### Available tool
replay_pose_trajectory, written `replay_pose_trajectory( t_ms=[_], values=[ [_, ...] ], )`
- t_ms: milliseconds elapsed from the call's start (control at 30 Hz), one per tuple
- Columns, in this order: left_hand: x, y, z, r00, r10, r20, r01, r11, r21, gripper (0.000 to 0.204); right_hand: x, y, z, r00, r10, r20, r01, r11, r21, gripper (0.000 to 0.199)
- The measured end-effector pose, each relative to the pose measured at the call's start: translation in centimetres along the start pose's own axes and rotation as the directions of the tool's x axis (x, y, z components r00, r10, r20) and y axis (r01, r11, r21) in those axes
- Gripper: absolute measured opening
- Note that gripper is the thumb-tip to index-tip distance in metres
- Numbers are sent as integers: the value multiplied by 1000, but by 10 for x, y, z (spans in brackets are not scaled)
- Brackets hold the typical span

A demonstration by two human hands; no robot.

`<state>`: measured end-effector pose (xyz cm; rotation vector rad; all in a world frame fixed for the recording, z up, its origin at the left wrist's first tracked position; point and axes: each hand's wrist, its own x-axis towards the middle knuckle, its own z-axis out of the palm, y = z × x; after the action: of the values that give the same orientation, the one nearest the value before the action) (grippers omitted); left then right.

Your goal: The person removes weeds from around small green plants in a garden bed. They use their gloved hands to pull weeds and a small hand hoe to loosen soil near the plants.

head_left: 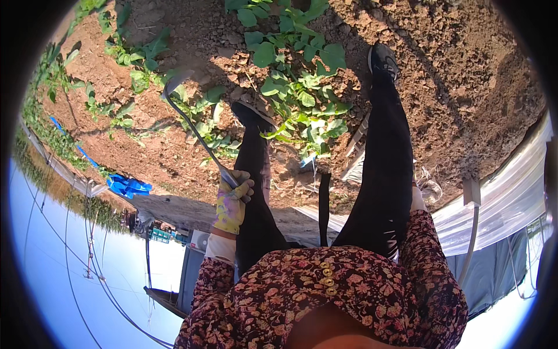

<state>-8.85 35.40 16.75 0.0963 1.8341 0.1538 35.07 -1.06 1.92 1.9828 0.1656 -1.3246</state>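
My left hand, in a yellow and purple patterned glove, is closed round the grip of a small hand hoe. Its thin metal shaft curves away from me to a hooked blade, which is over or beside green leafy plants; I cannot tell whether it touches the soil. On the right, my sleeve ends in a pale cuff beside my right leg. My right hand's fingers are hidden there, so what they hold cannot be seen.
A row of broad-leaved plants grows between my feet in dry, cloddy soil. More plants stand to the left. Blue cloth or plastic lies at the left. Clear plastic sheeting and a bent pole are at the right.
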Motion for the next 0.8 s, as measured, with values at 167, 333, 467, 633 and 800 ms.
replay_pose_trajectory(
  t_ms=[167, 333, 467, 633, 800],
  values=[
    [4, 10, -15, 988, 142, -55, -140, 989, 41, 11, -35, 9, 20, 998, 62, 21, -65, 985, 158, 44],
    [56, 33, -21, 964, 219, -154, -192, 967, 169, 15, -67, 5, 21, 995, 97, -12, -91, 965, 244, 45],
    [136, 76, -16, 892, 453, -5, -429, 848, 311, 19, -98, -2, 52, 991, 125, -56, -88, 896, 435, 45],
    [221, 57, -63, 965, 262, 26, -255, 905, 342, 35, -146, 9, 17, 961, 189, -203, -40, 819, 572, 46],
    [247, -24, -133, 933, 338, 124, -253, 369, 894, 28, -201, 26, -28, 846, 299, -442, 133, 684, 717, 45]
  ],
)
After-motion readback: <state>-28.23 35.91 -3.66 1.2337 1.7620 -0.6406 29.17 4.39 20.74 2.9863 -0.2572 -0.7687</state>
